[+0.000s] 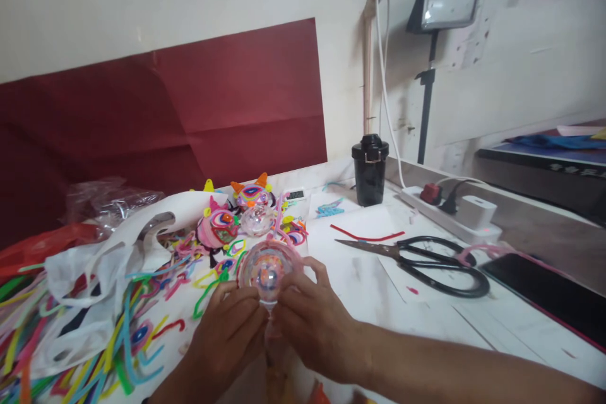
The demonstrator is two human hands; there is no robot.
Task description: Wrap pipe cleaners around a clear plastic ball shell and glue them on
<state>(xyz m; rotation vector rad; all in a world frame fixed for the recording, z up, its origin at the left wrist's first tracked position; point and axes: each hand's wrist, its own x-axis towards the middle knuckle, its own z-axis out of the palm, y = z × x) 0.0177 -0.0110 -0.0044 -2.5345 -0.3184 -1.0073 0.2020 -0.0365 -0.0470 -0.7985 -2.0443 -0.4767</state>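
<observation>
While both hands meet at its lower edge, a clear dome (266,268) with pink and blue colours inside is held up just above the white table (360,284), near the middle of the view. Left hand (227,331) curls under it from the left, fingertips pinched on the rim. Right hand (315,322) closes on it from the right, thumb and fingers pinched at the rim and at a small stub below the dome. A pink pipe cleaner (288,246) hugs the dome's upper right edge.

Just behind: a second clear dome (258,219) and two finished pieces, coiled in pink, purple and orange (218,227) (252,194). Loose pipe cleaners (118,334), many colours, lie strewn across the table's left side, partly over a white plastic bag (85,278).

Right of the hands, apart from them: black scissors (426,262), blades closed, pointing left; a red strip (364,237) just behind them. Farther back, a black jar (370,169) and a power strip (454,208) with plugs. A dark phone (549,293) lies at the right edge.
</observation>
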